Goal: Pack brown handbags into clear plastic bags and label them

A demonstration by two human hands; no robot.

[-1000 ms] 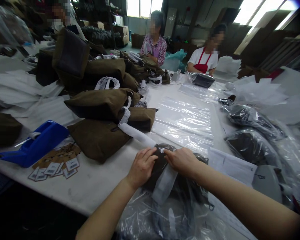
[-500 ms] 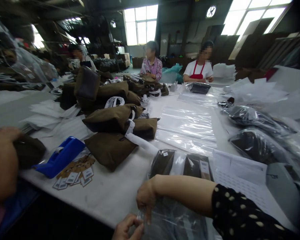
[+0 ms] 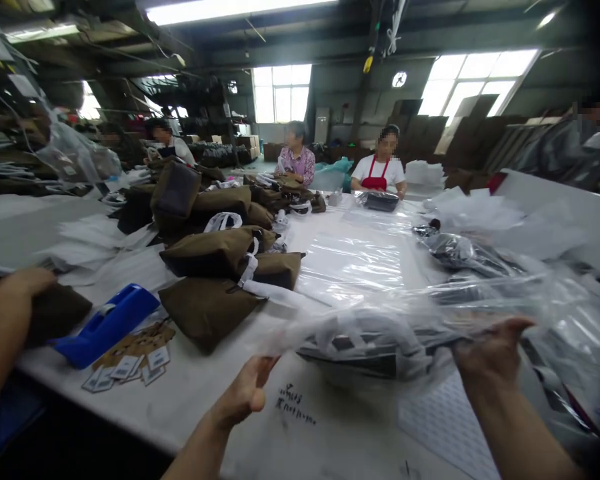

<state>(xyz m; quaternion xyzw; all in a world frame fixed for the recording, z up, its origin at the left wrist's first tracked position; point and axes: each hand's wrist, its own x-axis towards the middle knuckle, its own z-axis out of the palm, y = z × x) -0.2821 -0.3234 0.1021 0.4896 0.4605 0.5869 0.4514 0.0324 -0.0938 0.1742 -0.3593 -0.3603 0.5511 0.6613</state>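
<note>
A clear plastic bag (image 3: 325, 330) with a dark handbag (image 3: 365, 363) inside it is held up over the table, smeared by motion. My left hand (image 3: 245, 393) is closed on the plastic's left end. At the other end, my right hand (image 3: 493, 353) grips the plastic with its thumb along the top edge. Below lies a printed sheet (image 3: 443, 420), partly covered by my right arm. Handwriting marks the white table (image 3: 260, 447) between my hands.
Brown handbags (image 3: 210, 310) pile up left of centre, near a blue tape dispenser (image 3: 107, 323) and barcode tags (image 3: 125, 367). A co-worker's arm (image 3: 5, 333) reaches in from the left. Flat plastic bags (image 3: 355, 260) lie mid-table; bagged goods (image 3: 470, 253) lie right. Co-workers sit opposite.
The bagged handbag has risen from the table and turned. My right hand has swung from beside my left to the far right end. My view has tilted up.
</note>
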